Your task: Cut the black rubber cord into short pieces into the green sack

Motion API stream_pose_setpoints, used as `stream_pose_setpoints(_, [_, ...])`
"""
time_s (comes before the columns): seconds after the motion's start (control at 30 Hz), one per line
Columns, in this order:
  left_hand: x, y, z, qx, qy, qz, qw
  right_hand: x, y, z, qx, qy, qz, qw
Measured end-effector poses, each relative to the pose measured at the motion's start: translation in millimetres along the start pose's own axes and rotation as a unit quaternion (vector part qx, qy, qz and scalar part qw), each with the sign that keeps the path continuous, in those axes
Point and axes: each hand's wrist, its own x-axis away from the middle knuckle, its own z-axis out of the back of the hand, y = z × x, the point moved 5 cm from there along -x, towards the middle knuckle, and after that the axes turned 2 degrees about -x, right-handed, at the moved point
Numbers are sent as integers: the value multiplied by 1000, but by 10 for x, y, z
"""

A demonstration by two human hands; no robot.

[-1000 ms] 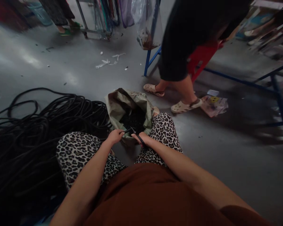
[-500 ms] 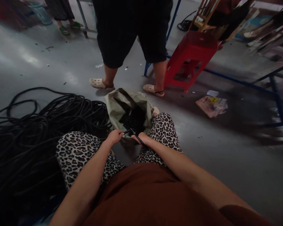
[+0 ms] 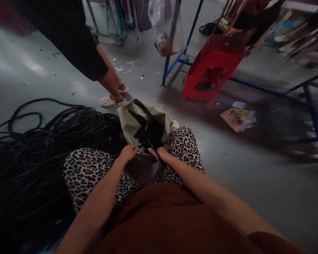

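Between my knees stands an open green-grey woven sack (image 3: 127, 121) with dark pieces inside, too dim to make out singly. My left hand (image 3: 129, 152), at the sack's near edge, is closed on a short end of black cord (image 3: 141, 145). Close by on the right, my right hand (image 3: 159, 154) grips black-handled scissors (image 3: 157, 154), whose blades point up and left towards the cord end over the sack's opening. A big heap of black cord (image 3: 55, 130) lies on the floor at the left, reaching up to the sack.
A person's leg in dark trousers (image 3: 69, 38) and light clogs stands beyond the sack at the left. A red stool (image 3: 214, 67), a blue metal frame (image 3: 165, 70) and a plastic packet (image 3: 238, 119) are at the right.
The person beyond the sack has stepped to the left, uncovering a hanging plastic bag and the blue frame. My hands have barely shifted, and the scissors have turned slightly.
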Motion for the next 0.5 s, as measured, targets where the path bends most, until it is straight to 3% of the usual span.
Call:
stream_pose_setpoints(0.2, [13,37,70,23,27,4,999,64,8,-41,12,-38,5,999])
stream_pose_setpoints(0.5, [31,93,11,33,8,-23,999,89,-52,-45,62,-52,41,996])
